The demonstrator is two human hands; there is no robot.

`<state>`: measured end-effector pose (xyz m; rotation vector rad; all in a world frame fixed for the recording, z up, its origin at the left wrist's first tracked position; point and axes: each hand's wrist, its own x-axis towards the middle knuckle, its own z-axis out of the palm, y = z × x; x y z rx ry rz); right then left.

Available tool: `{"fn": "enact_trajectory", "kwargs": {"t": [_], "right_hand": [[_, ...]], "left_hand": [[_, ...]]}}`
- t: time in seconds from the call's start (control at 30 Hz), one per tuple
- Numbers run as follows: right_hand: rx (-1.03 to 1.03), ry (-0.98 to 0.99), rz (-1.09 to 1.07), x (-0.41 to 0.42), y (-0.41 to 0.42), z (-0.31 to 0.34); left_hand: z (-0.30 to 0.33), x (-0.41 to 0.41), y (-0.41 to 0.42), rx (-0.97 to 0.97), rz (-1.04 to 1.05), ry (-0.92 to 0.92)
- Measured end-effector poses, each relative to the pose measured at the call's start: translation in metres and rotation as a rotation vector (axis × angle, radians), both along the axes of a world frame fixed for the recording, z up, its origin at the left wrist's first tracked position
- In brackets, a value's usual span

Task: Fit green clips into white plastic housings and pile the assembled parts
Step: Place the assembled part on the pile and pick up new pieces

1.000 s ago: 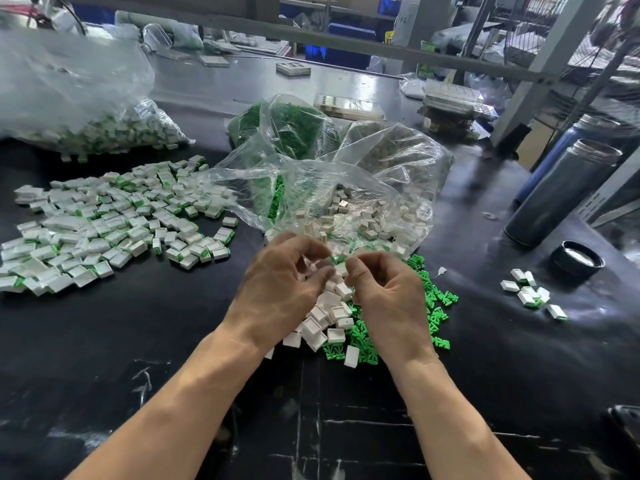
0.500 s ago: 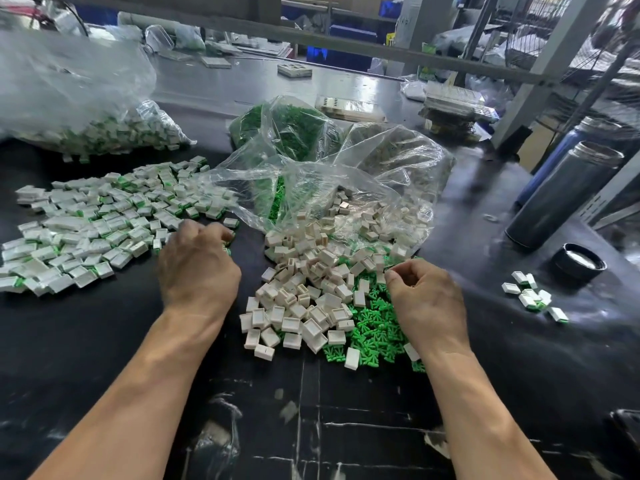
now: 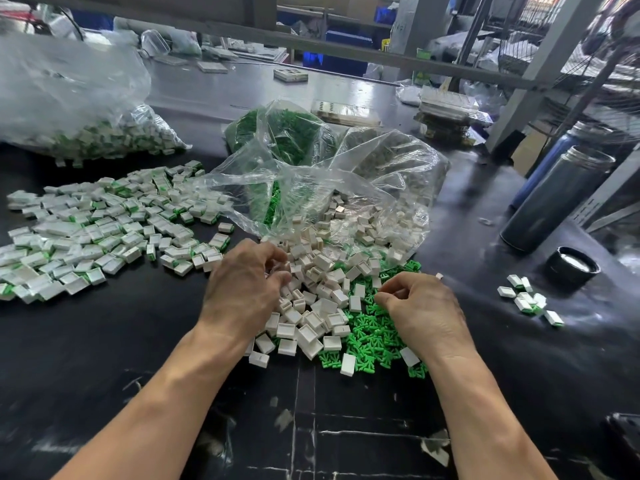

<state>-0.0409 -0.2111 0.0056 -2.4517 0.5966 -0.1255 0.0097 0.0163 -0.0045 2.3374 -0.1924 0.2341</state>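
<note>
**Sorting stock at the mixed heap: pick-up in hand, hazards noted**

Lying loose at centre: white plastic housings [image 3: 313,299], heaped and spilling from the mouth of a clear bag [image 3: 332,188] at 12 o'clock. Touching them at 4 o'clock: green clips [image 3: 372,336], scattered flat, a few housings strewn among them. Spread at 9 o'clock, well apart: assembled parts [image 3: 100,230]. Small stray group at 3 o'clock [image 3: 526,299].

Left hand [image 3: 242,292]: fingers curled into the housing heap; whether gripping one, cannot tell. Right hand [image 3: 420,310]: fingertips drawn together over the clips; a clip between them likely but not visible.

Risks, judged:
- Picking two tangled clips at once, owing to interlocked prongs.
- Seating a clip reversed, since housings lie at every angle.
- Nudging loose pieces off the heap and across the black table [image 3: 104,358].
- Confusing empty housings with finished ones, should the heap creep toward the 9 o'clock pile.
</note>
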Motion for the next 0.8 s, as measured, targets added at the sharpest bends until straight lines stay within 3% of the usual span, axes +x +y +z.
{"fn": "enact_trajectory", "kwargs": {"t": [0.8], "right_hand": [[-0.205,0.117,0.098,0.000,0.017,0.005]], "left_hand": [[0.003,-0.005,-0.010,-0.117,-0.022,-0.124]]}}
